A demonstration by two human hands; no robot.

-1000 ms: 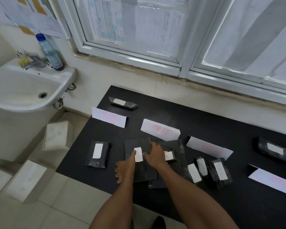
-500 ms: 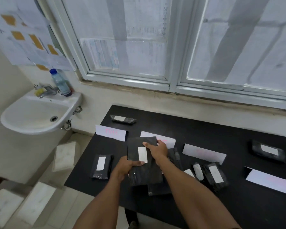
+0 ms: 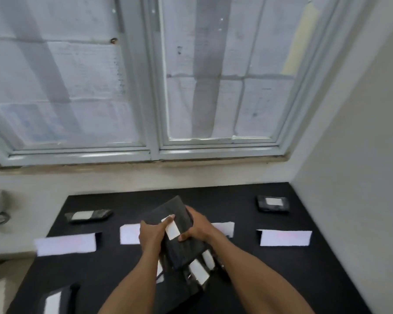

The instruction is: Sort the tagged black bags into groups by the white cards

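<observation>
Two panes of a white-framed window (image 3: 154, 87), covered with sheets of paper, filled everything above and beyond the grips. A plain wall (image 3: 361, 143) closed off the space to their right. Below lay the black bench (image 3: 236, 196), spreading out on every side of the grips.

Over its middle, the left grip (image 3: 151, 234) and the right grip (image 3: 199, 225) together clasped the flat black bag (image 3: 176, 210). It sat tilted between them, clear of the bench. The left grip's fingers curled behind the bag's left edge, and the right grip curled round its right edge. Directly beneath the grips lay a heap of tagged bags (image 3: 197, 271), partly hidden by the forearms.

Four white cards stood in a row across the bench, their writing too blurred to read. The far-left card (image 3: 65, 244) was well left of the left grip and the second card (image 3: 129, 233) just beside it. The third card (image 3: 225, 227) showed behind the right grip, and the far-right card (image 3: 285, 237) stood well to its right.

Single tagged bags lay apart from the heap. The far-left bag (image 3: 89, 215) was beyond and left of the left grip, and the far-right bag (image 3: 273, 203) beyond and right of the right grip. The near-left bag (image 3: 59, 299) lay nearer than the left grip and off to its left.

Smallest was the white tag (image 3: 174, 232) on the clasped bag. The left grip's thumb lay along its upper end, and the right grip's thumb was near its lower end.
</observation>
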